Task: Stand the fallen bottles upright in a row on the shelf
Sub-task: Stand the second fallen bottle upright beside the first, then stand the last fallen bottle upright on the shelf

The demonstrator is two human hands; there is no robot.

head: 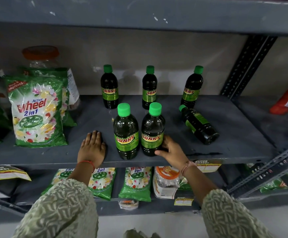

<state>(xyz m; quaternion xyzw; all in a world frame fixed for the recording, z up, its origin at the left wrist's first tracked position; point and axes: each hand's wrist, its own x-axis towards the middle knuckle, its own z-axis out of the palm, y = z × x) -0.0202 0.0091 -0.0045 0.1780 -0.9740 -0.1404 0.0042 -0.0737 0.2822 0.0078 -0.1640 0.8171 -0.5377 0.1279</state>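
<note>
The right hand (pixel 171 152) is cupping the lower side of a dark green plastic bottle with a bright green cap and a yellow-green "SUNNY" label (pixel 152 133), its grip loosely wrapped around the base, probably steadying it so it is standing true beside its twin (pixel 126 134) just left of the grip. The left hand (pixel 92 146) is lying flat and open on the grey metal shelf (pixel 234 134), holding nothing, likely bracing. Six bottles are showing: five upright, two near the grip and three (pixel 109 86) (pixel 149 87) (pixel 191 87) behind it. One (pixel 199 126) is lying on its side, beyond and right of the grip, cap pointing back-left. It seems to be the last one needing standing.
</note>
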